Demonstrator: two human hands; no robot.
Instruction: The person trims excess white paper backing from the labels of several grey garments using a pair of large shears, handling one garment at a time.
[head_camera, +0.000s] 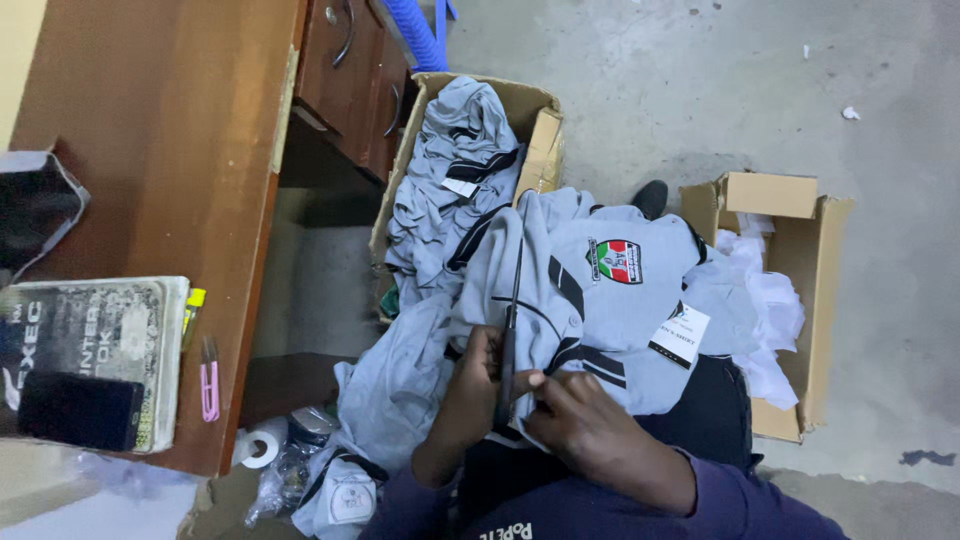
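The person sits with a grey shirt spread over the lap. The left hand is closed around the handle end of long black scissors, and the blades point up and away from that grip, lying on the cloth. The right hand sits just beside it, fingers pinched together on a fold of the shirt near the dark stripes. I think the blades are shut, but they are thin and hard to see.

The step in hand looks like trimming something small off the shirt, maybe a loose thread. A white tag hangs off to the right of the grip, and a badge sits above it. The next move would need the right hand to keep the cloth tight while the blades open only a little, so the shirt itself is not cut.

Up and left of the grip, a cardboard box holds more grey shirts. A second box far right holds white scraps. The brown worktop stands to the left.
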